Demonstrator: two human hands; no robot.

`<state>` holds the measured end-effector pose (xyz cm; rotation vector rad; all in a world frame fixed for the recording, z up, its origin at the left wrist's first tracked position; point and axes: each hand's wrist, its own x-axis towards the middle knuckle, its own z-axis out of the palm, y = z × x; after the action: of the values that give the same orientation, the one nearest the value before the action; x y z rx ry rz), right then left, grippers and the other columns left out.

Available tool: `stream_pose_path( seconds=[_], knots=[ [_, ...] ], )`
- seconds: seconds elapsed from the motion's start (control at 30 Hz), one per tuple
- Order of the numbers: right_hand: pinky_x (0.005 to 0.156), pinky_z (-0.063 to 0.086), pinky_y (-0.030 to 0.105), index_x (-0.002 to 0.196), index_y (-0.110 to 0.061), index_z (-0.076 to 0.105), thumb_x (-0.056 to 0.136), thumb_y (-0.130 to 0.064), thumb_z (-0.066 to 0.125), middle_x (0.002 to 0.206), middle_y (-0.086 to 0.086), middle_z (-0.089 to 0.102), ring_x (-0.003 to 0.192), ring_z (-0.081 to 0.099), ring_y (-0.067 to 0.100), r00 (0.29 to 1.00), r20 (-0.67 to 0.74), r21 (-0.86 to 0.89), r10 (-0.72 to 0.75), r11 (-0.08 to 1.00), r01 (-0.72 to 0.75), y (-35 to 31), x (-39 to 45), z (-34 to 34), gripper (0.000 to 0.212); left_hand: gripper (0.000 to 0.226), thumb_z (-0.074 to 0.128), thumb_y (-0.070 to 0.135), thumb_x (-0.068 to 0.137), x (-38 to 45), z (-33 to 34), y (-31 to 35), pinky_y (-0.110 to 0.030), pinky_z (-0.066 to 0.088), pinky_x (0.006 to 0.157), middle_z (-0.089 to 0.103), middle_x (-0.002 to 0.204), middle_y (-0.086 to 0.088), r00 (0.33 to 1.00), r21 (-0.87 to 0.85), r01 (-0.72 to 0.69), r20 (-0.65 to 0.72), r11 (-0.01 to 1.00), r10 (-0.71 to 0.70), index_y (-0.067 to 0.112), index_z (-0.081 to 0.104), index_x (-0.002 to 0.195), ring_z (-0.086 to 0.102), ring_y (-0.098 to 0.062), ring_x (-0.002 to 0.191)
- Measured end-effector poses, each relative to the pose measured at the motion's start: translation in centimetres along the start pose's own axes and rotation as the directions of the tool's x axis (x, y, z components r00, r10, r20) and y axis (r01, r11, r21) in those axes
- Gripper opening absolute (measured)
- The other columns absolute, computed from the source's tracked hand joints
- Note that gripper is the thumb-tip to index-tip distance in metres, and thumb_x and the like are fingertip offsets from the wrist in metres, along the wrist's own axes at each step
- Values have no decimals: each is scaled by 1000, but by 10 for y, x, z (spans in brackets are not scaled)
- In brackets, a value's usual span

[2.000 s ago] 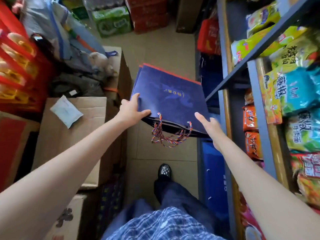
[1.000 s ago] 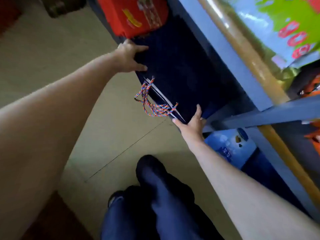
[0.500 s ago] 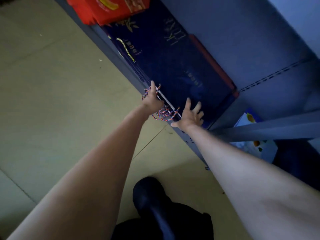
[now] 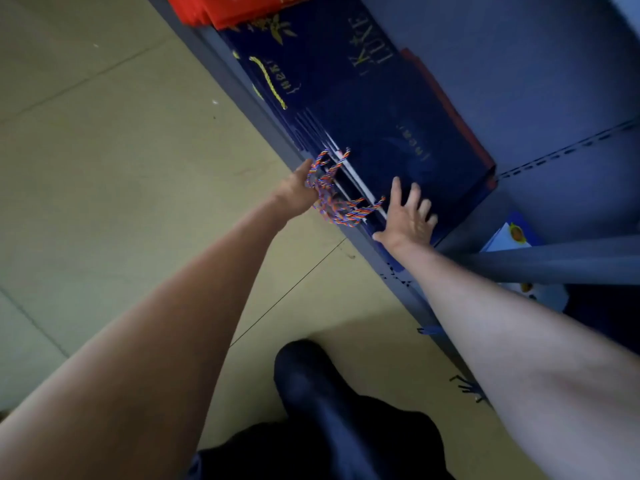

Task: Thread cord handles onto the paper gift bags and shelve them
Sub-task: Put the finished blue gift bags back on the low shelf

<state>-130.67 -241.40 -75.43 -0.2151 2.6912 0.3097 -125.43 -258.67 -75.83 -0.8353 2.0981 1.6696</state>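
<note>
On the low grey metal shelf (image 4: pixel 460 252), flat navy paper gift bag (image 4: pixel 408 147) under spread right hand (image 4: pixel 408 220); left hand (image 4: pixel 298 192), grip hidden, best tucking multicoloured twisted cord handles (image 4: pixel 337 206) inward.

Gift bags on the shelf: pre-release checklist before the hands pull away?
1. Top navy bag lying flat on the stack: ok.
2. Right hand flat on the bag, fingers spread: ok.
3. Multicolour cord handles tucked inside the shelf edge: not ok, they hang over it.
4. Left hand free of the cords: cannot tell, the cords cover its fingers.
5. Bag edges flush with the stack below: cannot tell.
</note>
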Motion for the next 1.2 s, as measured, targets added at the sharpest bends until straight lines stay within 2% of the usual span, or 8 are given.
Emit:
stream_pose_path(
  seconds=[0.13,0.27,0.4,0.57,0.73,0.87,1.07,1.2],
  knots=[
    [108,22,47,149,-24,2,68,-43,80,155,9,1,137,16,32,994,104,69,-31,997,24,-8,-48,-21,114,50,41,4,91,-51,-27,7,-29,38,97,48,137,-17,973,136,173,-178,976,-147,6,34,141,46,-29,125],
    [104,29,43,142,-18,26,79,-31,72,149,10,19,132,23,32,977,135,177,-164,974,139,1,-129,-97,79,46,37,5,90,-164,-62,58,-30,40,93,50,133,-17,925,127,250,-324,960,-198,8,42,136,48,-30,121],
    [87,39,28,122,-10,52,84,-20,62,127,11,53,117,48,29,933,218,394,-286,901,184,31,-220,-207,40,45,42,4,87,-301,-93,126,-28,42,88,57,125,-16,896,95,276,-386,957,-220,8,46,131,51,-30,116],
    [64,42,25,107,-7,61,84,-15,56,97,7,63,87,57,22,841,204,430,-501,818,383,71,-345,-323,25,39,41,8,88,-485,-77,190,-29,41,95,57,126,-14,890,194,254,-430,947,-151,10,53,125,51,-29,118],
    [79,40,25,118,-12,57,88,-22,58,111,5,62,93,56,21,617,108,351,-780,610,710,133,-481,-378,31,36,43,7,88,-655,-2,198,-31,39,96,54,122,-16,763,206,266,-642,942,-75,9,57,121,50,-32,116],
    [82,36,20,128,-12,50,90,-24,59,121,7,59,111,54,22,270,147,170,-951,294,941,199,-603,-374,41,32,47,9,87,-782,82,182,-34,41,93,54,119,-18,584,135,328,-807,935,-88,9,60,117,53,-33,112],
    [93,37,27,133,-10,44,91,-25,57,126,12,54,114,51,26,32,297,5,-954,35,999,292,-755,-334,46,29,45,13,89,-988,233,159,-39,40,94,52,119,-11,372,-11,475,-904,880,-212,14,60,113,52,-31,110],
    [103,36,37,137,-13,41,91,-28,56,135,14,42,123,39,32,-129,311,-100,-942,-167,981,343,-853,-277,51,42,47,11,86,-1109,350,121,-40,32,97,53,122,-9,195,-33,718,-949,696,-247,12,49,128,55,-29,107]
  ],
)
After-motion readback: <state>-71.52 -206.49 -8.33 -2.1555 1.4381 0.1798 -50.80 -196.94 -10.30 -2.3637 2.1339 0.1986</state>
